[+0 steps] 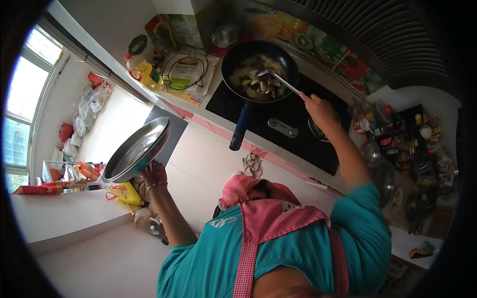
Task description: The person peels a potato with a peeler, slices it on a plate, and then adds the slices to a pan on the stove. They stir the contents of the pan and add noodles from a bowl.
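My left hand point(154, 174) holds up a wide, shallow metal bowl or pan lid point(138, 149), tilted, away from the stove; which of the two it is I cannot tell. Closed around the handle of a metal cooking spatula or ladle point(288, 85) is my right hand point(319, 110). The utensil's head rests among sliced food point(261, 85) in a black wok point(229, 69). The wok stands on the left part of a black glass cooktop point(257, 123), its blue handle point(240, 126) pointing towards me.
Left of the wok are a wire rack point(186, 70) on papers and a bottle of yellow oil point(149, 75). Jars and bottles point(402, 138) crowd the counter on the right. A range hood point(387, 37) overhangs the stove. A cloth point(252, 164) hangs at the counter's front.
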A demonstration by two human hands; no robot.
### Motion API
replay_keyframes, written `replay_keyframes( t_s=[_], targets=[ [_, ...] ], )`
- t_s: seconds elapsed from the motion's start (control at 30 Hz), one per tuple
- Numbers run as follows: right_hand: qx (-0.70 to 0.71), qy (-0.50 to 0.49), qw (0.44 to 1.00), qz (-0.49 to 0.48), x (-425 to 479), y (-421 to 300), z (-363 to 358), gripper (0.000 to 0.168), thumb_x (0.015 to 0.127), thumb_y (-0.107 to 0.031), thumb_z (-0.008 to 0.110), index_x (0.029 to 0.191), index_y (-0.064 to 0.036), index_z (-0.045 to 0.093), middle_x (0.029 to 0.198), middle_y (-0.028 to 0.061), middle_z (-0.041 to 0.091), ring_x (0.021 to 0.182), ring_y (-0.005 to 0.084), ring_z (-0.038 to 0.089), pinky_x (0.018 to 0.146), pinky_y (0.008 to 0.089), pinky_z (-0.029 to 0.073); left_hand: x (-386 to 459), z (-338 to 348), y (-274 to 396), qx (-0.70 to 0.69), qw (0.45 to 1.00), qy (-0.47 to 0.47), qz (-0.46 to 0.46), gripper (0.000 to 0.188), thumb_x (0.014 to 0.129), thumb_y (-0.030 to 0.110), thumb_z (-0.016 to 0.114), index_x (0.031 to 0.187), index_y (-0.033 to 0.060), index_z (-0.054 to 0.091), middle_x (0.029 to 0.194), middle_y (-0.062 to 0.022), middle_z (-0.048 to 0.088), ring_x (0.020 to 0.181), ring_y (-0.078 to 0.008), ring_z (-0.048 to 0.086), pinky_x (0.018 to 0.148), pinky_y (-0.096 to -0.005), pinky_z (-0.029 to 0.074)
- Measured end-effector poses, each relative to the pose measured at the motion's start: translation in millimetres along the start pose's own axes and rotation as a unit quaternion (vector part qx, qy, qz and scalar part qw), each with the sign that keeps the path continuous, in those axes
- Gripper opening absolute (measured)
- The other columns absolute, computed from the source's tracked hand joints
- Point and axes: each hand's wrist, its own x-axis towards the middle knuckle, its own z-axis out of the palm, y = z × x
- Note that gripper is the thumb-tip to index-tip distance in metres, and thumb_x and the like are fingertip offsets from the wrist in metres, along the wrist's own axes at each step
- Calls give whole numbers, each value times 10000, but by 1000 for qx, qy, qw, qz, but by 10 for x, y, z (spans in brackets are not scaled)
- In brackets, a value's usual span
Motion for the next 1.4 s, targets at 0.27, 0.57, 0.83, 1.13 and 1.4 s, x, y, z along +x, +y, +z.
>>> replay_keyframes(
  t_s=[0.27, 0.57, 0.83, 1.13, 1.4],
  targets=[
    [255, -53, 963, 68, -408, 100, -776, 323, 896, -104, 575, 1210, -142, 643, 894, 136, 657, 768, 283, 638, 694, 376, 520, 158, -112, -44, -19, 999, -36, -12, 333, 920, 418, 586, 909, 86, 580, 817, -88, 606, 686, -215, 527, 584, -322, 442],
    [213, -2, 974, 77, -205, -114, 32, 281, 904, -120, 571, 1170, -73, 648, 886, 175, 656, 807, 324, 645, 699, 415, 526, 50, 91, -131, -14, 999, -37, -17, 338, 918, 431, 582, 929, 93, 595, 838, -98, 615, 695, -219, 531, 600, -321, 444],
    [324, -59, 937, 113, -290, -227, -480, 307, 904, -123, 589, 1203, -70, 637, 795, 174, 667, 653, 282, 638, 599, 357, 486, 177, -271, 39, -43, 998, -48, -2, 372, 910, 440, 590, 973, 74, 616, 900, -104, 625, 708, -226, 545, 620, -332, 462],
    [241, 12, 965, 105, -177, -294, 93, 296, 921, -129, 556, 1197, -42, 622, 936, 200, 677, 829, 360, 653, 729, 401, 534, 137, -182, 94, -42, 999, -24, -11, 401, 910, 416, 602, 1127, 81, 564, 1038, -163, 627, 624, -216, 491, 547, -307, 447],
    [451, -103, 873, 153, -267, -632, -185, 316, 905, -150, 580, 1197, -38, 628, 772, 171, 670, 650, 238, 645, 602, 326, 485, 89, -189, 115, -33, 999, -16, 18, 397, 904, 394, 614, 1131, 73, 565, 1002, -133, 625, 626, -195, 485, 548, -297, 445]
  ],
)
